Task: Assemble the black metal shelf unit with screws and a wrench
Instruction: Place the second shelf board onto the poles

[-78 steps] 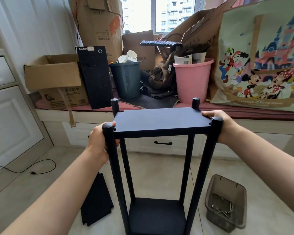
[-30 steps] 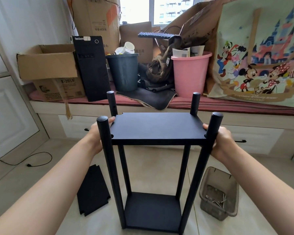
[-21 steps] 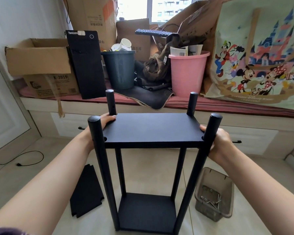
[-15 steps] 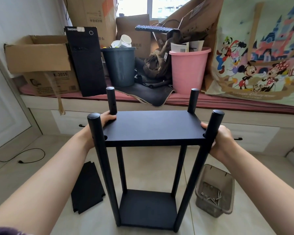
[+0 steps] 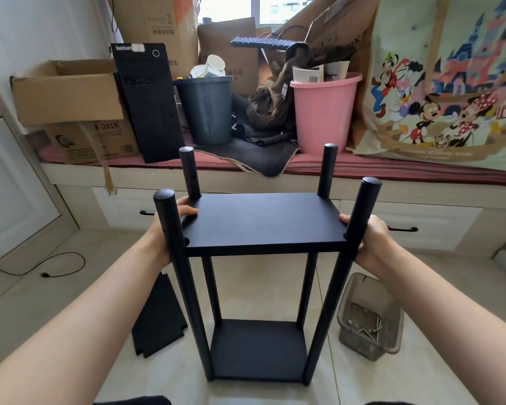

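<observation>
The black metal shelf unit stands upright on the floor on its four round posts, with a bottom panel [image 5: 257, 349] fixed low down. An upper shelf panel [image 5: 263, 220] sits between the posts, well below their tops. My left hand [image 5: 170, 229] grips the panel's left edge, thumb on top, behind the near left post [image 5: 173, 244]. My right hand [image 5: 368, 238] grips the right edge, thumb on top, behind the near right post [image 5: 354, 229]. A third loose black panel [image 5: 158, 317] lies on the floor to the left.
A clear plastic bin [image 5: 368, 320] with screws and a wrench sits on the floor at the right. Behind, a window bench holds cardboard boxes [image 5: 67, 95], a black computer tower [image 5: 149, 100], a grey bucket [image 5: 205, 109], a pink bucket [image 5: 324, 112] and a cartoon bag [image 5: 450, 83]. A cable [image 5: 41, 270] lies left.
The upper panel has slid down the posts from near their tops, with both hands moving down along its side edges. The posts now stick out higher above it.
</observation>
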{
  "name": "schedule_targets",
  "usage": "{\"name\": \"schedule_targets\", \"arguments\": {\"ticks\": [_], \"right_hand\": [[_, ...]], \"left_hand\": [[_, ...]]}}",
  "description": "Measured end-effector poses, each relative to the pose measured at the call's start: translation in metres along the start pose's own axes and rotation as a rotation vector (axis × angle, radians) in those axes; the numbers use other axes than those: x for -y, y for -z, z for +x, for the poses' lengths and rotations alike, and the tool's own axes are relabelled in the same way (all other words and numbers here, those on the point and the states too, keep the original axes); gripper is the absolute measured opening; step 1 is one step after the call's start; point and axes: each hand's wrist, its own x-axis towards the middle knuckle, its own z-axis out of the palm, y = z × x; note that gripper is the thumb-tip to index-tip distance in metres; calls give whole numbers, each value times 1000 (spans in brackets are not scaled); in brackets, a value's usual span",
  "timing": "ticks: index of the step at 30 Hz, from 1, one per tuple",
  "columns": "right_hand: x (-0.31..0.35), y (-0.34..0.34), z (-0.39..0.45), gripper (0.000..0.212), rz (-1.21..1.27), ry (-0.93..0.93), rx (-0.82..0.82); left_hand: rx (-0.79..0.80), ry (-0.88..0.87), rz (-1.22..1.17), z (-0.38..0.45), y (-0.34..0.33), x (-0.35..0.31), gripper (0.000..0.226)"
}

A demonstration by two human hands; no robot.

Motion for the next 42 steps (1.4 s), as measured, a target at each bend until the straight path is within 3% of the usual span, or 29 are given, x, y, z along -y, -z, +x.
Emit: {"name": "schedule_targets", "arguments": {"ticks": [6,15,18,21,24,28,30,33,37,42], "right_hand": [[2,-2,-2,18,-26,3,6],[-4,-3,-5,22,20,17,-36],[-2,-5,-5,22,27,20,-23],[-2,-4,-4,22,30,15,-16],[-2,-3,-5,21,28,23,-21],[-1,-3,-8,20,3,45,-26],[-1,-4,-8,21,-1,48,-32],[-1,-3,-7,22,0,46,-30],[-1,1,-5,24,-41,31,9],[-11,3,-5,22,-99,17,60]], "left_hand": [[-138,40,-201,-9,-7,3,38],[-226,65,-52,-11,-13,-8,33],[-94,69,89,-22,-8,-14,37],[163,-8,136,-39,0,-19,41],[356,-22,96,-53,16,-13,58],[499,50,45,-69,43,0,102],[615,59,175,-73,47,-1,95],[477,23,392,-71,47,-3,111],[331,-51,430,-65,50,-1,86],[324,-85,465,-61,55,1,80]]}}
